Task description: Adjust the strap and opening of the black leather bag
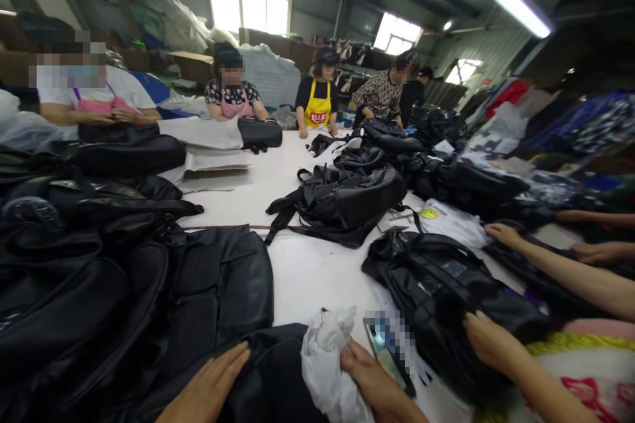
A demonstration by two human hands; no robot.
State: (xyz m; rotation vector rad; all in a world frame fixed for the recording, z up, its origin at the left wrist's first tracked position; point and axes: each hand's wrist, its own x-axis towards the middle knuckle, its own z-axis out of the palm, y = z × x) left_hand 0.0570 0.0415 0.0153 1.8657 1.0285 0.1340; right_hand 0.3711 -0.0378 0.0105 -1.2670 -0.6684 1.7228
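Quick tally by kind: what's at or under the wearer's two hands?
Black bag under the left hand: 1
White cloth in the right hand: 1
Phone beside that hand: 1
Total: 3

Glossy black bag (268, 370), crumpled white cloth (325, 360)

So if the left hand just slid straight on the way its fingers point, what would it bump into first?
Probably the crumpled white plastic bag that the right hand grips; the left hand lies flat on a black bag, fingers pointing that way. Depth is unclear.
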